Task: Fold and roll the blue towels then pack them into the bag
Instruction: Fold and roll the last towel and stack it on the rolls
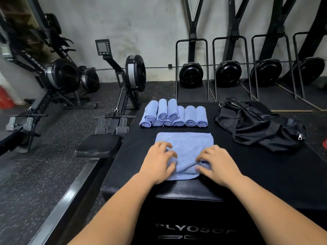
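Left hand [159, 164], right hand [218, 165] on near blue towel [187, 145]

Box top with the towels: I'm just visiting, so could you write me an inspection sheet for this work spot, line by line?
Surface: black padded box, with lettering on its front face.
Job's things: one flat towel spread in the middle; rolled towels stacked in two layers behind it; black bag lying crumpled to the right, with no towels seen in it.
Clutter: nothing seen.
Hands: left hand and right hand both grip the flat towel's near edge, which is bunched up between them.
Cables: nothing seen.
Surroundings: rowing machines on the left, fan machines in stands along the wall, dark speckled floor.
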A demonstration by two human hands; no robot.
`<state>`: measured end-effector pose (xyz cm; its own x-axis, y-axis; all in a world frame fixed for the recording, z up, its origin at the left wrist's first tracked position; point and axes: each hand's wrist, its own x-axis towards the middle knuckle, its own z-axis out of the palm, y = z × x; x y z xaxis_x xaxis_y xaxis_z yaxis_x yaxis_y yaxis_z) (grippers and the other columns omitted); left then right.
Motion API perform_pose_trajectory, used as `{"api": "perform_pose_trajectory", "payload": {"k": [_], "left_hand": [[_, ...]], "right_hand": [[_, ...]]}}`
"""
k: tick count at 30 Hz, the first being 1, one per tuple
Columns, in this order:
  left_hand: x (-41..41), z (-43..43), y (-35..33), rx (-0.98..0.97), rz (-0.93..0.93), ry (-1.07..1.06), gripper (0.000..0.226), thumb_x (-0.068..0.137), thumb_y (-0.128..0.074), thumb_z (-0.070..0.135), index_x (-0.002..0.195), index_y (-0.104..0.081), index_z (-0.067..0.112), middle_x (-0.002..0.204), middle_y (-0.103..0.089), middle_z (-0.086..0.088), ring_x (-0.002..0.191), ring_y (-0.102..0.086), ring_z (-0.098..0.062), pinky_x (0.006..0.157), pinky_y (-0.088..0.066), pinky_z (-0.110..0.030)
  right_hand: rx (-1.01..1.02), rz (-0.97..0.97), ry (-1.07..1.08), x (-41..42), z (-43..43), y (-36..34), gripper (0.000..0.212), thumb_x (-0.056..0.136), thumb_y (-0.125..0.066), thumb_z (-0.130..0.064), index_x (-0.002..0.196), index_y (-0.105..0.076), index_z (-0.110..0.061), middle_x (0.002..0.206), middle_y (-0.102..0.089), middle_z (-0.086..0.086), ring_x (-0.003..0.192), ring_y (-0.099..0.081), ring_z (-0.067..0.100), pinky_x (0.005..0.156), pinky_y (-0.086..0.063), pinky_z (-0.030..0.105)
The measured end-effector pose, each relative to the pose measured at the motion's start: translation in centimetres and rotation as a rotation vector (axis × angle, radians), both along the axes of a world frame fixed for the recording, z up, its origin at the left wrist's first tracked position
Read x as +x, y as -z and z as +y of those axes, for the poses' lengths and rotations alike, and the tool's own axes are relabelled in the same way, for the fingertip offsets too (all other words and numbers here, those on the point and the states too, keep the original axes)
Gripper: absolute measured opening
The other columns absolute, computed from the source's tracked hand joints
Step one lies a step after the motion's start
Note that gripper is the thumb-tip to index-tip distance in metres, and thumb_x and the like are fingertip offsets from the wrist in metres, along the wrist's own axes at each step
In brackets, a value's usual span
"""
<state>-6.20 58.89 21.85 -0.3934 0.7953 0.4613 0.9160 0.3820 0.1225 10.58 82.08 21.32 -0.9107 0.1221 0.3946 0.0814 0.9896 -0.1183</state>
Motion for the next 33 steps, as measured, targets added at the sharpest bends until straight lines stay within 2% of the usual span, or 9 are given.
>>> {"api": "perform_pose_trajectory", "payload": {"k": [4,8,12,15,18,21,24,28,33], "left_hand": [[-0.5,-0.4,3.0,-0.145,-0.028,0.004,0.033,0.078,-0.074,0.052,0.106,-0.076,0.035,0.132,-0.059,0.003,0.123,-0.049,-0.026,0.107,-0.044,-0.042],[-1.6,-0.2,3.0,-0.014,-0.029,-0.057,0.013,0.084,-0.075,0.039,0.088,-0.076,0.028,0.125,-0.064,0.006,0.118,-0.050,-0.026,0.100,-0.049,-0.044],[-2.2,0.6,1.0,0.195,-0.136,-0.167,0.038,0.101,-0.051,0.048,0.088,-0.071,0.018,0.129,-0.063,-0.001,0.121,-0.048,-0.028,0.104,-0.042,-0.042],[-3.0,1.1,0.0,0.218,-0.199,-0.268,0.036,0.100,-0.059,0.046,0.089,-0.073,0.015,0.128,-0.063,-0.004,0.122,-0.047,-0.031,0.104,-0.042,-0.042],[-3.1,1.5,0.1,0.054,-0.107,-0.296,0.017,0.085,-0.077,0.029,0.095,-0.068,0.018,0.130,-0.059,-0.009,0.124,-0.049,-0.036,0.103,-0.042,-0.044],[-1.6,1.2,-0.2,0.067,-0.090,-0.143,0.031,0.070,-0.074,0.015,0.098,-0.061,0.021,0.136,-0.053,-0.010,0.127,-0.045,-0.034,0.102,-0.040,-0.042],[0.0,0.4,0.2,0.006,-0.029,0.116,0.021,0.071,-0.067,0.027,0.092,-0.067,0.025,0.142,-0.053,-0.006,0.134,-0.043,-0.033,0.112,-0.037,-0.042],[0.3,-1.0,2.7,-0.182,-0.005,0.152,0.038,0.077,-0.068,0.051,0.108,-0.073,0.030,0.154,-0.046,-0.005,0.147,-0.031,-0.036,0.124,-0.028,-0.041],[-0.2,-1.3,3.2,-0.130,-0.056,0.082,0.023,0.085,-0.073,0.053,0.097,-0.075,0.033,0.155,-0.047,-0.001,0.149,-0.031,-0.036,0.121,-0.033,-0.048]], "right_hand": [[0.052,-0.119,-0.021,-0.1,-0.7,1.6,0.038,0.080,-0.069,-0.067,0.105,-0.070,-0.039,0.102,-0.066,-0.019,0.099,-0.058,0.014,0.084,-0.048,0.035],[-0.010,-0.009,0.025,-0.7,0.0,1.5,0.022,0.086,-0.077,-0.051,0.095,-0.072,-0.032,0.089,-0.069,-0.015,0.091,-0.062,0.019,0.078,-0.049,0.037],[-0.193,0.106,0.134,-1.3,1.2,-0.2,0.018,0.095,-0.069,-0.048,0.091,-0.068,-0.030,0.089,-0.062,-0.017,0.093,-0.052,0.017,0.082,-0.046,0.040],[-0.321,0.172,0.211,-2.0,2.2,-1.3,0.021,0.099,-0.062,-0.044,0.083,-0.065,-0.032,0.093,-0.058,-0.014,0.095,-0.049,0.018,0.084,-0.045,0.041],[-0.186,0.085,0.260,-2.0,2.3,-1.2,0.005,0.095,-0.068,-0.035,0.092,-0.072,-0.032,0.103,-0.059,-0.010,0.100,-0.051,0.023,0.083,-0.046,0.043],[-0.052,0.014,0.090,-1.1,1.9,-0.5,0.027,0.076,-0.074,-0.021,0.097,-0.068,-0.036,0.103,-0.054,-0.013,0.096,-0.052,0.023,0.076,-0.041,0.037],[0.048,-0.081,-0.068,-0.1,1.0,0.1,0.034,0.070,-0.068,-0.032,0.104,-0.068,-0.037,0.103,-0.055,-0.012,0.093,-0.051,0.020,0.075,-0.040,0.035],[0.064,-0.164,-0.104,1.0,0.7,1.5,0.044,0.079,-0.063,-0.060,0.118,-0.069,-0.038,0.105,-0.060,-0.015,0.100,-0.054,0.017,0.083,-0.048,0.037],[-0.028,-0.029,0.031,0.1,1.6,1.6,0.038,0.095,-0.050,-0.066,0.095,-0.073,-0.035,0.092,-0.062,-0.016,0.094,-0.054,0.019,0.079,-0.048,0.039]]}}
